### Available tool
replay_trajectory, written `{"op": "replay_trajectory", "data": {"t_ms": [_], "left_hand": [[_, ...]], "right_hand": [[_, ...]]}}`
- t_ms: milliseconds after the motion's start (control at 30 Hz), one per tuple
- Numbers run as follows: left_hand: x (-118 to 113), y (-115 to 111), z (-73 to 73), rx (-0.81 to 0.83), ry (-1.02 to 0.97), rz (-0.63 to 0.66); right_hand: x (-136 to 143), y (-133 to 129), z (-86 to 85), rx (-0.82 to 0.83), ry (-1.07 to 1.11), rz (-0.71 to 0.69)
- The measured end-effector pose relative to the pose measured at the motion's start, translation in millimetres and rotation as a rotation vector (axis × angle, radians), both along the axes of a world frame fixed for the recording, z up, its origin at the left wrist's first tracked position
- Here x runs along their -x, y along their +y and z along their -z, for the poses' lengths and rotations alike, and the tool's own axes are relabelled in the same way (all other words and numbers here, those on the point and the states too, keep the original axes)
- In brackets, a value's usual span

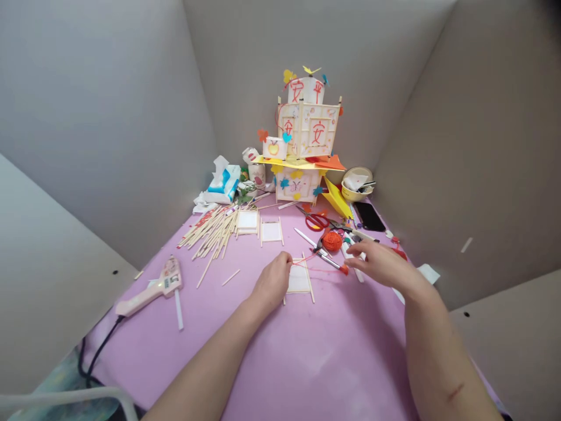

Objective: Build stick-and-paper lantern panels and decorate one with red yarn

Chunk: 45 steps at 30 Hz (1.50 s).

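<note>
My left hand (272, 282) is closed in a pinch on a thin red thread (324, 271), at the left side of a small stick frame with white paper (298, 279). From the pinch the thread runs right, across the frame. My right hand (379, 264) is open, fingers stretched leftward above some white pens, with nothing visible in it. Just left of its fingertips are a ball of red yarn (332, 241) and a paintbrush with a red tip (333, 263). Two similar small paper frames, one here (272, 231), lie farther back.
A paper-and-stick lantern tower (298, 180) stands at the back. Loose wooden sticks (214, 234) and a corded glue gun (151, 287) lie left. Red-handled scissors (316, 221), a phone (370, 216) and a tub (357, 193) are right. Grey panels enclose the purple table (315, 356).
</note>
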<state>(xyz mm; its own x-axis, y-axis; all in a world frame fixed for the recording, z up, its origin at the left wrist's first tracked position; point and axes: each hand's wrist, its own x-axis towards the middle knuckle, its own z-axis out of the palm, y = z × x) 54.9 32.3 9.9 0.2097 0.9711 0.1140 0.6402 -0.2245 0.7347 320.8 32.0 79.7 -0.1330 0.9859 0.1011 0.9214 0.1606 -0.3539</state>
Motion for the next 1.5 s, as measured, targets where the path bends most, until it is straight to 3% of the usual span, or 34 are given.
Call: {"op": "replay_trajectory", "data": {"t_ms": [167,300,433,533,667,800,833,933,1033,1100,1233,1500], "left_hand": [[-5.0,-5.8,5.3,-0.041,0.075,0.050],[-5.7,-9.2,5.6,-0.060,0.113,0.065],[-3.8,-10.4,4.5,-0.063,0.115,0.057],[-3.4,-9.5,6.2,-0.053,0.094,0.030],[-4.8,-7.3,10.5,-0.040,0.031,-0.004],[-7.0,-5.1,9.8,-0.050,-0.085,-0.039],[-7.6,-4.6,8.7,-0.052,-0.119,-0.049],[-10.3,-3.8,4.5,-0.048,-0.219,-0.074],[-14.3,-5.4,1.2,-0.027,-0.313,-0.077],[-17.5,-7.8,0.1,-0.004,-0.375,-0.073],[-23.1,-13.2,0.1,0.053,-0.497,-0.068],[-26.8,-16.0,-2.3,0.197,-0.694,-0.099]], "right_hand": [[28.1,88.2,-15.9,-0.070,-0.165,0.080],[64.7,147.3,3.3,0.068,-0.244,0.134],[80.7,167.5,21.3,0.184,-0.296,0.158],[84.4,166.4,18.7,0.207,-0.308,0.178],[81.9,137.3,2.7,0.139,-0.294,0.210],[69.1,65.1,-4.9,0.019,-0.204,0.183],[65.3,42.2,-3.0,0.005,-0.140,0.145],[56.6,-26.7,10.9,0.046,0.376,0.026],[55.2,-82.2,28.3,0.082,0.527,0.105],[59.7,-106.4,37.4,0.194,0.572,0.077],[75.0,-123.7,48.5,0.361,0.562,0.085],[84.9,-109.8,55.8,0.359,0.580,0.159]]}}
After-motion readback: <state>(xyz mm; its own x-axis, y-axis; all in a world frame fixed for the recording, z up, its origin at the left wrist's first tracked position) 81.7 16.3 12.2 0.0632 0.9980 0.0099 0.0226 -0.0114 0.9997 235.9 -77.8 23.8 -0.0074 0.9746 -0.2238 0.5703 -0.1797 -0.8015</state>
